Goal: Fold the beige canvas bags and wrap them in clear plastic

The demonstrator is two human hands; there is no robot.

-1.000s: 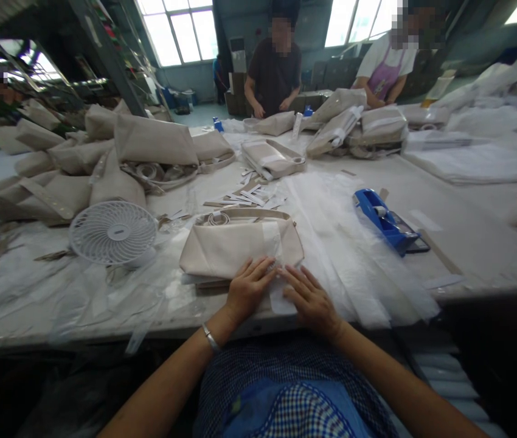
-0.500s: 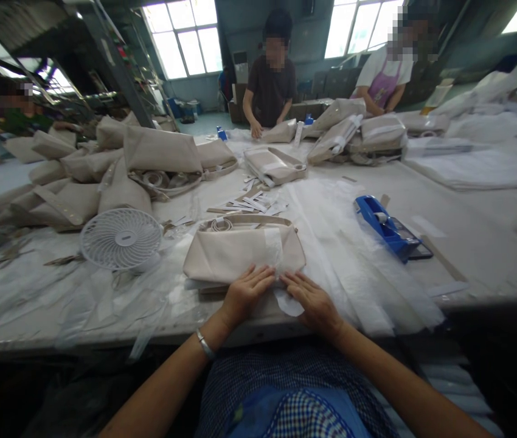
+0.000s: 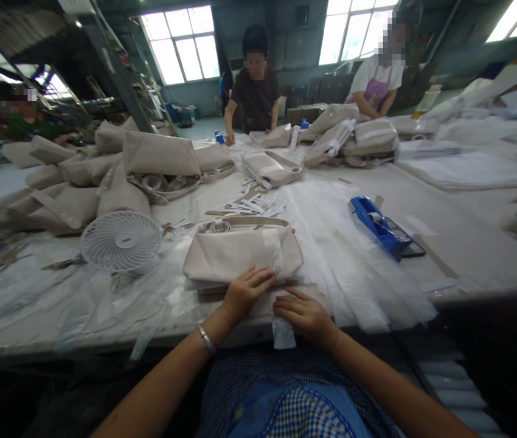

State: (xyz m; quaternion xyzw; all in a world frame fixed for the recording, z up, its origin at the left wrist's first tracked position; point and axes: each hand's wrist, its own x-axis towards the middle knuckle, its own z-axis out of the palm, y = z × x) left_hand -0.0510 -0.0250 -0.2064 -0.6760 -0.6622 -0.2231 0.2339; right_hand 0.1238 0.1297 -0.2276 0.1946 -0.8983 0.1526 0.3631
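A beige handbag [image 3: 222, 255] lies in front of me at the table's near edge, its strap and a coiled strip at the top. A white translucent strip [image 3: 272, 246] wraps over its right part. My left hand [image 3: 247, 293] rests with fingers stretched out on the bag's lower front edge, beside the strip. Nearer to me, my right hand [image 3: 306, 313] lies flat, fingers extended, over a loose white strip end [image 3: 283, 333] that hangs past the table edge. The right thumb is hidden, as is the part of the strip under the fingers.
A white fan [image 3: 121, 242] stands left of the bag, a blue tape dispenser [image 3: 379, 228] to the right. Clear plastic bags [image 3: 350, 274] lie between. Paper strips [image 3: 252, 204] are scattered behind. More beige bags [image 3: 160, 155] are heaped further back, where other people [image 3: 256, 91] stand.
My right hand has moved back towards me, away from the bag's edge. The loose strip end now hangs lower and straighter. My left hand has stayed on the bag.
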